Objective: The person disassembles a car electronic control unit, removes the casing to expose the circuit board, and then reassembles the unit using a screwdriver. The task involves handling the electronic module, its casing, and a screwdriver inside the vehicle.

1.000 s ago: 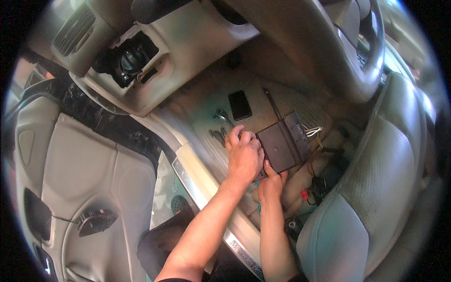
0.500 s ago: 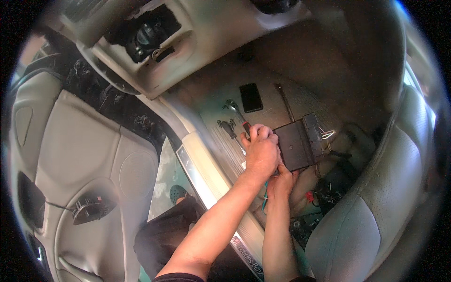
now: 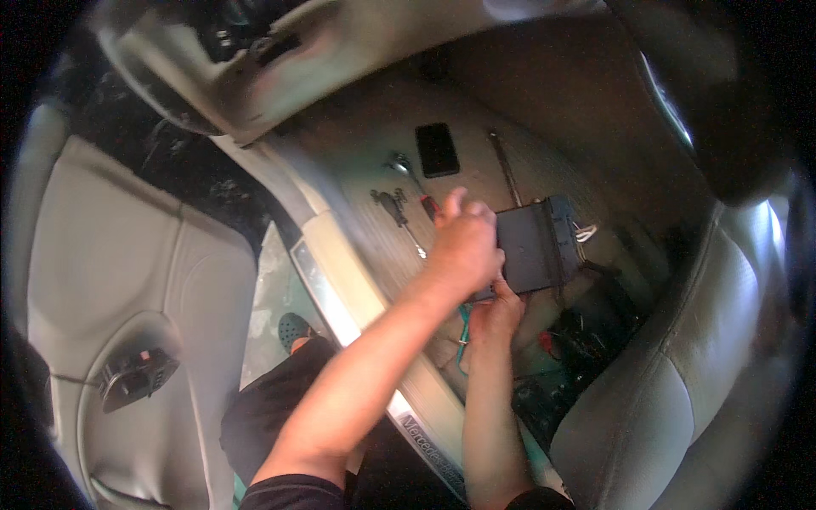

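Observation:
A flat black box-like module (image 3: pixel 527 246) lies on the car's footwell floor, with pale wires at its far right side. My left hand (image 3: pixel 466 242) is closed against the left edge of this box, fingers curled; what they grip is hidden beneath and behind the hand. At the near left corner, my right hand (image 3: pixel 495 321) holds the box, with its thumb along the edge and its other fingers underneath. A thin teal cord or strip (image 3: pixel 464 336) shows beside the right wrist.
Beyond my left hand lie a ratchet wrench (image 3: pixel 415 178) with a red-and-black handle, a dark-handled screwdriver (image 3: pixel 395 212), a black phone (image 3: pixel 438 150) and a long metal bar (image 3: pixel 504 166). The leather seat (image 3: pixel 663 408) stands right, the open door (image 3: pixel 127 246) left, the sill (image 3: pixel 340 263) between.
The whole view has shifted, so the floor items sit further left and higher. My left hand has turned slightly over the box's edge; the right stays at its corner.

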Motion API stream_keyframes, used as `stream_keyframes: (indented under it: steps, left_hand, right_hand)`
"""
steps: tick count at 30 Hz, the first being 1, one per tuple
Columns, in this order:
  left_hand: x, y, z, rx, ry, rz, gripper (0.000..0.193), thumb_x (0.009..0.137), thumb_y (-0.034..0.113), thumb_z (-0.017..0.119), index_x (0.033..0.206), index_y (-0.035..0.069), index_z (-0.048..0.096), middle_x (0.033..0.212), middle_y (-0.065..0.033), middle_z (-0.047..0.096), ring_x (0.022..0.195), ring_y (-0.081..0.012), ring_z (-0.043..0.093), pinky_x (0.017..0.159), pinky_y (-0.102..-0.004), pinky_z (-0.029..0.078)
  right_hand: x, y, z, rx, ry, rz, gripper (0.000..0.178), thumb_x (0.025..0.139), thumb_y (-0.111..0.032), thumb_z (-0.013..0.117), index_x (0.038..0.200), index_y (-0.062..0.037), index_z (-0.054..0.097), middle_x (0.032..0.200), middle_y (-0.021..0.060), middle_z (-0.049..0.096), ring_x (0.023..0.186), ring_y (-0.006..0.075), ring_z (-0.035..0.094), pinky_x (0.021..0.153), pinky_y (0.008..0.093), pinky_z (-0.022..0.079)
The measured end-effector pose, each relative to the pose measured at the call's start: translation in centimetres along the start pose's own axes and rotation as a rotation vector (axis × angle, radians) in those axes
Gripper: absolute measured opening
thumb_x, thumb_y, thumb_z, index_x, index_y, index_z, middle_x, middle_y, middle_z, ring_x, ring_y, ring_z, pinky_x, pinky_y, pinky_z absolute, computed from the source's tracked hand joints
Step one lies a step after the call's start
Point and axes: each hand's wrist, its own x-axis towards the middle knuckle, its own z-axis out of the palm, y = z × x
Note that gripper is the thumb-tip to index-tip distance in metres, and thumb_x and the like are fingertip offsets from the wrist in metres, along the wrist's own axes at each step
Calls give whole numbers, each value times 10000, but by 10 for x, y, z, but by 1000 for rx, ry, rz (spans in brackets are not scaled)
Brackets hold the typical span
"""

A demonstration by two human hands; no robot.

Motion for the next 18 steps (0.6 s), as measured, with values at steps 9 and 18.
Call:
stream_keyframes:
  steps: [9,18]
  left_hand:
    - [15,-101,-85,-144,325,-179,502,817,200,712,1251,-18,584,1097,-241,684,1042,-395,652,946,-439,509]
    - [-50,-146,-79,213,-43,-246,408,845,154,646,1232,31,600,985,-253,694,944,-411,668,837,-494,531]
  right_hand:
    - [-11,-5,16,46,25,-31,450,907,39,631,1339,-29,524,1278,118,604,1134,268,606,1028,428,484]
    - [-2,-4,23,57,61,71,355,975,-105,589,1309,5,540,1247,138,621,1132,267,614,1006,423,500]
